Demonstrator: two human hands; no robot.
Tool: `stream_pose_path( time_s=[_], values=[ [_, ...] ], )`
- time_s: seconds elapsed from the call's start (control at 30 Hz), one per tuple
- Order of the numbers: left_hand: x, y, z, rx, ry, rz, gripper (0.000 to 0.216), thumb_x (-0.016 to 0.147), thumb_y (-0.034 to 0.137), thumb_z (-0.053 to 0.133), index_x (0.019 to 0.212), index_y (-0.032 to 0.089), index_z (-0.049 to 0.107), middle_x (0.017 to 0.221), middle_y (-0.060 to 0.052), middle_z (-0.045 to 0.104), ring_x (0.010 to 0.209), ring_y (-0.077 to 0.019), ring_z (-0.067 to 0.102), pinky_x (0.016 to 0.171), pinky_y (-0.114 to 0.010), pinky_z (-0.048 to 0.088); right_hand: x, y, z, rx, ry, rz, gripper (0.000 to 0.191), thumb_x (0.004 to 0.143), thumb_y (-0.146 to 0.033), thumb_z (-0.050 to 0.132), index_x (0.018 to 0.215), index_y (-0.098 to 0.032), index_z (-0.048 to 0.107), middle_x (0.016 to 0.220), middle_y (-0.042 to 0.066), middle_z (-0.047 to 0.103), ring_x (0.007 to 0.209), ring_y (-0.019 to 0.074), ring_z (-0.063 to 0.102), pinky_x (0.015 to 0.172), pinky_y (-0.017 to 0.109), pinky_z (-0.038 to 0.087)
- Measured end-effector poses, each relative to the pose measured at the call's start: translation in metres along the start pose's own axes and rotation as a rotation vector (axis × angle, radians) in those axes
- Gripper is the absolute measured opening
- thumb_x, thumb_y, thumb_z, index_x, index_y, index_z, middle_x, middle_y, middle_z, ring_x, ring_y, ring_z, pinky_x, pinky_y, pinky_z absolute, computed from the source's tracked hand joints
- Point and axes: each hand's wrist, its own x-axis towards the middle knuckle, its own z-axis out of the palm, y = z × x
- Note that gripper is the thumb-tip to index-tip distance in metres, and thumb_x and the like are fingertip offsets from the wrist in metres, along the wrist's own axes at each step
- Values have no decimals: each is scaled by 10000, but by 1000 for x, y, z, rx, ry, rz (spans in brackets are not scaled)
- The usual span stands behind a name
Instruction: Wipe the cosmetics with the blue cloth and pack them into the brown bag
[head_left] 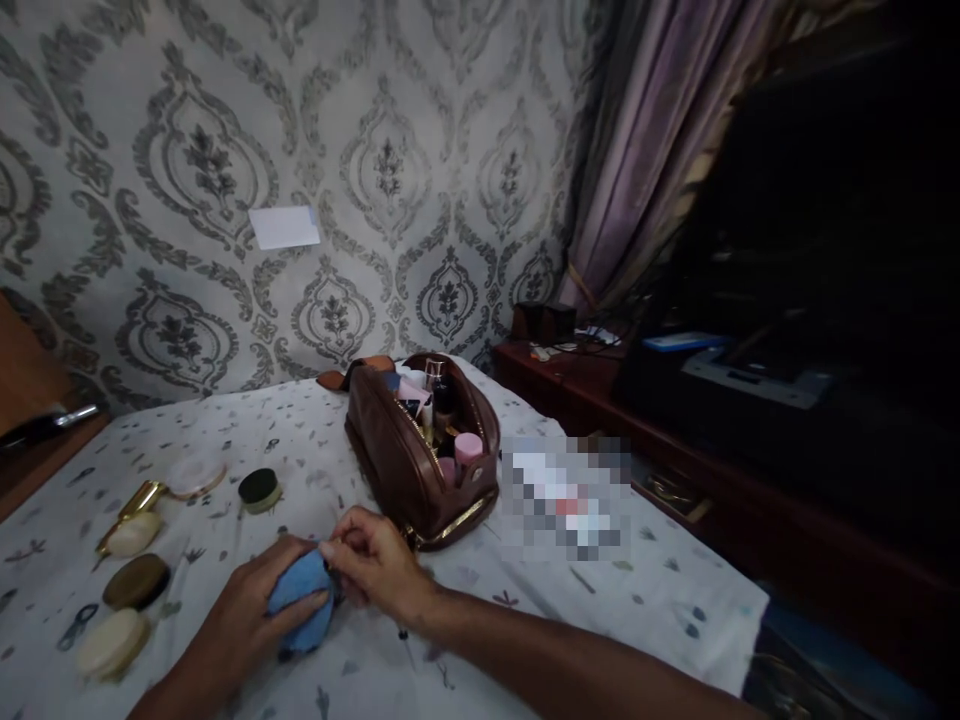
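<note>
My left hand (244,610) cups a small round blue pad or compact (300,592) against the patterned tablecloth. My right hand (375,562) pinches its upper right edge with fingertips. Just behind the hands stands an open brown leather cosmetic bag (409,470) filled with bottles, among them one with a pink cap (468,448). What lies under the blue item is hidden by my fingers.
Left of the hands lie round compacts (136,581), a pale one (112,644), a gold tube (139,500), a dark jar (259,489) and a clear lid (196,474). A blurred patch (566,497) sits right of the bag. A dark wooden cabinet (675,440) lines the right.
</note>
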Motion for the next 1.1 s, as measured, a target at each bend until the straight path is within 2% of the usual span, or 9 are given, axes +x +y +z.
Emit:
stream_pose_path(
  time_s=[0.13,0.4,0.5,0.63,0.73,0.87,0.97,1.1],
  values=[
    [0,2,-1,-18,54,29,249,889,467,573,931,256,699,865,-11,734,815,-194,706,713,-233,562,-2,-3,1,56,-22,-3,640,651,-796,667,804,-203,481,540,-109,490,370,41,414,361,172,339],
    [4,8,-8,-39,80,-3,370,928,512,485,854,240,725,775,-10,741,720,-181,713,671,-202,584,-1,-8,4,114,-69,-47,570,668,-669,762,870,-193,523,621,-101,502,446,43,494,415,169,361],
    [3,2,-8,-21,89,-1,370,905,543,512,900,253,742,833,-14,765,795,-198,737,705,-212,594,-1,-6,3,103,-53,-24,575,658,-674,768,849,-195,513,591,-106,514,418,43,479,404,171,360],
    [-1,-12,-8,50,118,-3,357,836,554,625,976,248,744,982,-27,784,901,-216,750,785,-231,596,-1,-1,0,78,-60,-10,629,645,-769,698,818,-206,479,525,-112,519,374,53,456,375,175,345],
    [-2,-18,-8,75,117,0,345,818,547,650,963,246,736,976,-22,782,851,-206,755,724,-215,600,-1,0,-1,68,-64,2,608,674,-748,698,842,-204,485,553,-106,537,397,55,476,395,177,358],
    [-1,-12,-7,39,153,3,376,785,602,653,902,254,728,894,-7,780,769,-204,753,648,-208,599,-1,-1,-1,119,-79,6,595,661,-712,740,851,-202,499,598,-92,550,449,68,509,423,184,387],
    [-1,-10,-6,5,181,-47,409,790,615,635,975,263,732,959,-2,784,821,-212,756,693,-222,608,-1,-3,0,149,-85,-25,642,610,-744,744,855,-203,502,591,-89,548,458,71,513,428,184,391],
    [-1,-23,-9,-33,148,-130,458,793,622,603,1042,266,749,1036,-3,785,973,-245,747,823,-281,611,-1,-5,2,154,-44,-53,645,615,-748,736,871,-198,515,607,-86,548,465,69,529,435,181,388]
  ],
)
